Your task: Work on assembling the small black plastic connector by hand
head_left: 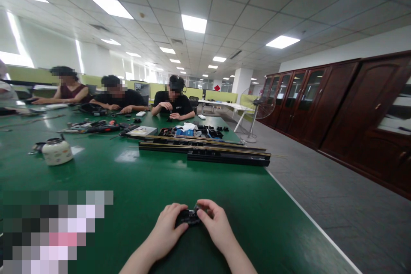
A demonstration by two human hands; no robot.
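Left of the black rails (228, 158) stands a patterned jar (58, 153). Before the rails, the left hand (169, 224) grips a small black part (190, 218) between thumb and fingers; the right hand (213, 218) curls at its right end, what it pinches unclear.

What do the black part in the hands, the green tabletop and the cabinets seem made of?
Black part: probably plastic, slightly shiny, but small and blurred.
Green tabletop: perhaps coated sheet, glossy with light reflections.
Cabinets: likely varnished wood; reddish-brown, shiny panels.
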